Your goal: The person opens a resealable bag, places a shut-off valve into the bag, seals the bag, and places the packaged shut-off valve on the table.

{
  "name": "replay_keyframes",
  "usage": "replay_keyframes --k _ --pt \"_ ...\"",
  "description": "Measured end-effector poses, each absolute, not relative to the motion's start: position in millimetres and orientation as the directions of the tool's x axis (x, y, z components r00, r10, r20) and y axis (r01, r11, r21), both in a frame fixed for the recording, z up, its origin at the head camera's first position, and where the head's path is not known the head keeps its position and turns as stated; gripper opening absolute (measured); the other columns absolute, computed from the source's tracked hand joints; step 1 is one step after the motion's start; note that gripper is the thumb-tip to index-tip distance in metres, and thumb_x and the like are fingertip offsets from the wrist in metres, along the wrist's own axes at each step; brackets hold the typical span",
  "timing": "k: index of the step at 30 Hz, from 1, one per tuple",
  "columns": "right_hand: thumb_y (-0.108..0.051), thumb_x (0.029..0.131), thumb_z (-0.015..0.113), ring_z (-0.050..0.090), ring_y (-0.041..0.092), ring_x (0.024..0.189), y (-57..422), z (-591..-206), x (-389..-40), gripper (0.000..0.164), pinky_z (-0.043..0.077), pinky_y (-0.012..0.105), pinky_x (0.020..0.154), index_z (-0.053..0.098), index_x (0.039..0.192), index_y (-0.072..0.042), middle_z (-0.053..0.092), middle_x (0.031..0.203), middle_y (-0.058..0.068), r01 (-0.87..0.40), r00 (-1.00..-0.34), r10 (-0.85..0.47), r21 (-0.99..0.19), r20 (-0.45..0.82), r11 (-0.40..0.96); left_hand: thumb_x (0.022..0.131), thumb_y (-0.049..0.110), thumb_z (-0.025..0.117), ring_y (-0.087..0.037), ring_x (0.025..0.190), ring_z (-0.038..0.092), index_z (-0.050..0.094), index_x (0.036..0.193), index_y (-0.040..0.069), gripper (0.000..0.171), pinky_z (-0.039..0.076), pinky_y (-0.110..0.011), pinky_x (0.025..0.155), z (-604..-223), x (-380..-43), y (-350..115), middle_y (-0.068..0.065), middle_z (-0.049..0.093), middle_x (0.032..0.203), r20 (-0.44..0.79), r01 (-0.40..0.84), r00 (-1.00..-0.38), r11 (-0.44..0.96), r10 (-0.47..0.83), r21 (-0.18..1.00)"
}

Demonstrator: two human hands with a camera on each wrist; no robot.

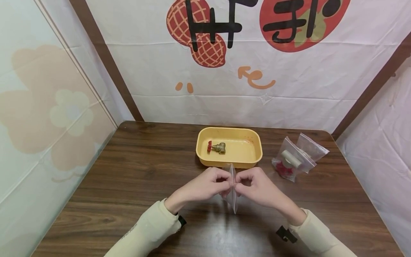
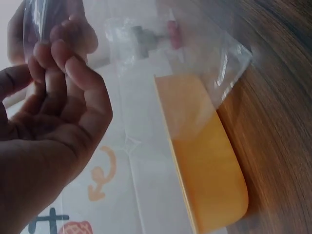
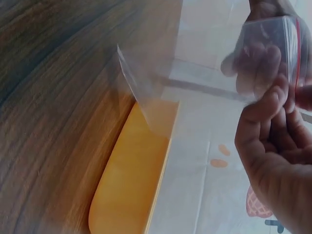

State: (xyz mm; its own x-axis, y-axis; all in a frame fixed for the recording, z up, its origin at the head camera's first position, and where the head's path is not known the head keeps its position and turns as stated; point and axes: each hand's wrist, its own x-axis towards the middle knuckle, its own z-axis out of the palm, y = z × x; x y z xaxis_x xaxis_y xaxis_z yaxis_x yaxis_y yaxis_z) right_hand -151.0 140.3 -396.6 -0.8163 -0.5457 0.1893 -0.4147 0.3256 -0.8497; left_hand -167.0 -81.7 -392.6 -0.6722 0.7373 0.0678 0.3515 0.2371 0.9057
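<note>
Above the dark wooden table, both hands pinch the top edge of a clear plastic zip bag (image 1: pixel 234 205) between thumbs and fingers. The left hand (image 1: pixel 203 185) grips one side and the right hand (image 1: pixel 261 187) the other, fingertips close together. A red line runs along the bag's zip (image 3: pixel 298 53) in the right wrist view. I see nothing inside the bag. Just behind the hands stands a yellow tray (image 1: pixel 228 165). In it lies a brass valve (image 1: pixel 221 147) with a red handwheel, toward the left side.
Right of the tray, a clear zip bag (image 1: pixel 290 162) holds a white cylindrical piece and something red. Another clear bag (image 1: pixel 312 148) leans behind it. The wooden table (image 1: pixel 144 153) extends to a printed white cloth (image 1: pixel 224 103) at the back.
</note>
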Motion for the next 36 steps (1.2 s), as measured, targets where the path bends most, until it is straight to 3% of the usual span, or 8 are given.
replay_keyframes --k 6,12,23,30,36 --pt "0.001 0.084 0.066 0.044 0.002 0.055 135 -398 -148 0.026 0.033 0.019 0.049 0.071 0.070 -0.020 0.051 0.058 -0.017 -0.429 -0.854 -0.468 -0.815 0.226 0.389 0.095 0.010 0.055 -0.004 0.057 0.047 0.061 0.072 0.014 0.024 0.036 -0.021 0.054 -392 -163 -76 0.007 0.058 0.063 0.084 0.390 -0.737 0.321 0.670 0.863" --pt "0.000 0.084 0.066 0.040 0.000 0.053 131 -397 -143 0.028 0.030 0.019 0.048 0.067 0.066 -0.022 0.046 0.056 -0.019 -0.435 -0.867 -0.435 -0.795 0.242 0.424 0.093 0.009 0.055 -0.003 0.055 0.045 0.062 0.072 0.015 0.023 0.035 -0.022 0.053 -392 -161 -76 0.007 0.058 0.062 0.065 0.370 -0.759 0.348 0.648 0.862" --pt "0.000 0.082 0.065 0.038 -0.001 0.052 130 -398 -142 0.030 0.028 0.020 0.047 0.062 0.063 -0.023 0.043 0.054 -0.020 -0.450 -0.856 -0.452 -0.790 0.250 0.415 0.093 0.008 0.053 -0.003 0.057 0.046 0.058 0.069 0.012 0.025 0.035 -0.021 0.054 -391 -163 -78 0.008 0.055 0.061 0.046 0.357 -0.714 0.307 0.699 0.882" --pt "0.006 0.085 0.060 0.050 0.005 0.058 138 -400 -148 0.023 0.041 0.021 0.052 0.064 0.070 -0.011 0.057 0.063 -0.010 -0.404 -0.802 -0.563 -0.876 0.202 0.263 0.096 0.007 0.051 -0.007 0.062 0.053 0.058 0.072 0.010 0.025 0.039 -0.021 0.055 -390 -164 -81 0.008 0.057 0.065 0.047 0.337 -0.665 0.243 0.746 0.909" --pt "0.007 0.086 0.059 0.056 0.008 0.063 138 -400 -148 0.021 0.048 0.023 0.056 0.066 0.073 -0.008 0.063 0.068 -0.008 -0.373 -0.806 -0.564 -0.895 0.182 0.244 0.100 0.008 0.051 -0.007 0.064 0.054 0.060 0.076 0.007 0.025 0.040 -0.021 0.058 -391 -164 -82 0.006 0.057 0.066 0.062 0.332 -0.646 0.208 0.761 0.920"
